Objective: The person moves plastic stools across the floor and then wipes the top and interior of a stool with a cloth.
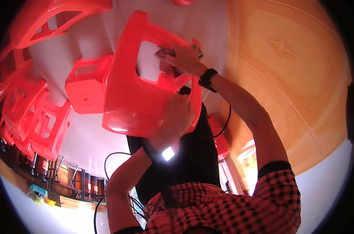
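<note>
A red plastic stool [132,91] is tipped on its side in front of me, its legs pointing away to the upper right. My left hand [174,119] is closed on the stool near its seat; motion smears it and its fingertips are partly hidden. My right hand [186,58] is closed round a crumpled, dull-coloured cloth [165,53] and presses it to the stool's leg frame. Bits of the cloth stick out on both sides of the fingers. Watch-like bands sit on both wrists, and the left one shines brightly.
Another red stool [87,85] lies just left of the held one. Several more red stools [48,124] are grouped farther left, with a large one [58,21] at the upper left. A wooden panel [278,78] fills the right side. Bottles [92,185] and dark metal frames stand lower left.
</note>
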The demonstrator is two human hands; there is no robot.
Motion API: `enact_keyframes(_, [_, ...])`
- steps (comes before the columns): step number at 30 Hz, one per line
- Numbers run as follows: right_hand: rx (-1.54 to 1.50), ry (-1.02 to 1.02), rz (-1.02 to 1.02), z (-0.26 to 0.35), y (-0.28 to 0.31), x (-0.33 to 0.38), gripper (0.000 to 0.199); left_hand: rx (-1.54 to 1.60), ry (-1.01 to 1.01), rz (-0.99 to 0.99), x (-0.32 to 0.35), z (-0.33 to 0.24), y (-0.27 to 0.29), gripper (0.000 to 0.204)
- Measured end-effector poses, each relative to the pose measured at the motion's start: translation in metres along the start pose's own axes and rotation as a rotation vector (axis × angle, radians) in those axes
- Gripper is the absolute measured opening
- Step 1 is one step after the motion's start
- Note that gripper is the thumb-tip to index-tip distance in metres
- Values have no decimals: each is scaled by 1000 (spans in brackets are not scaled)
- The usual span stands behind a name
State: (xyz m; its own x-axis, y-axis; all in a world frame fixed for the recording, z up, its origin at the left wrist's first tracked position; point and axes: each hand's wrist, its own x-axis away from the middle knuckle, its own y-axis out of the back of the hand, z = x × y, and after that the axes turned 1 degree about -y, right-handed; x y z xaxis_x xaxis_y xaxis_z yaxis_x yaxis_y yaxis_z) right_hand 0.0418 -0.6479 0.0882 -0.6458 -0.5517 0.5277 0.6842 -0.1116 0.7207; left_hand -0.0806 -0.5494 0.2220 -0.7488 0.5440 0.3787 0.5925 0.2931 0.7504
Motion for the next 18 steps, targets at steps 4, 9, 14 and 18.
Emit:
enact_keyframes(4, [-19,52,-158,-15,-28,-15,32,-40,-47,55,-2,-15,-5,12])
enact_keyframes(9, [203,-55,0,-8,-41,-19,26,17,-19,96,0,-15,-21,10])
enact_keyframes(14, [143,78,21,-10,-42,-28,26,-70,-137,24,6,-4,-5,10])
enact_keyframes(18, [82,-28,-28,-12,-33,-35,29,97,-50,-53,0,4,-3,10])
